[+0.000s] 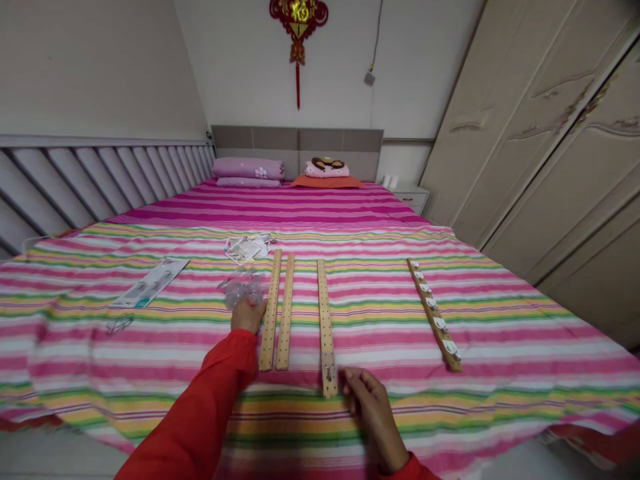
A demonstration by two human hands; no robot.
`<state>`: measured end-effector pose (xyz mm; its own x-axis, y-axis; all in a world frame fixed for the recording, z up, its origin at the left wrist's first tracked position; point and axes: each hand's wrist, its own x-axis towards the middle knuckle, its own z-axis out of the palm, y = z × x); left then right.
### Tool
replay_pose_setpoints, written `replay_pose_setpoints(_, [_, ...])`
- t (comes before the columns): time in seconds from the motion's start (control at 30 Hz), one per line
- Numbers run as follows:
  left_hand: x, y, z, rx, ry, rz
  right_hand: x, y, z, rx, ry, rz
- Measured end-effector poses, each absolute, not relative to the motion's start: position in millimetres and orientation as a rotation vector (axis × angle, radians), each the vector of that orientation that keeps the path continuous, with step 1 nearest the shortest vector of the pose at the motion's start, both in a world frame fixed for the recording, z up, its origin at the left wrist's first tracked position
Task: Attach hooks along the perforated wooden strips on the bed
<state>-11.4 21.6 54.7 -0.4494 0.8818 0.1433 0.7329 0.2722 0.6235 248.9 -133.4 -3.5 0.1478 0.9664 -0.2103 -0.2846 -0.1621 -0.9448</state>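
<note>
My left hand [247,315] reaches to the near edge of a pile of clear plastic pieces [243,288]. Its fingers are mostly hidden among them, so their grip does not show. Two perforated wooden strips [271,313] [285,313] lie side by side just right of that hand. A third perforated strip [324,307] lies farther right, with a clear plastic piece with a metal part [329,371] on its near end. Beside that end is my right hand [367,400], fingers loosely bent, apart from the strip and with nothing visible in them.
A wooden strip with several white-backed hooks [433,307] lies to the right on the striped bedcover [370,320]. White tags and packaging [247,248] lie behind the pile. At left are a flat package [153,283] and thin metal pieces [120,324]. A slatted rail [105,177] borders the left.
</note>
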Motion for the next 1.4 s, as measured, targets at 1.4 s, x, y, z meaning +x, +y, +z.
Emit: replay_pose_setpoints(1.4, [107,-55,54,1.11,1.269,1.048,249,-75,30,-1.228,-1.245,1.064])
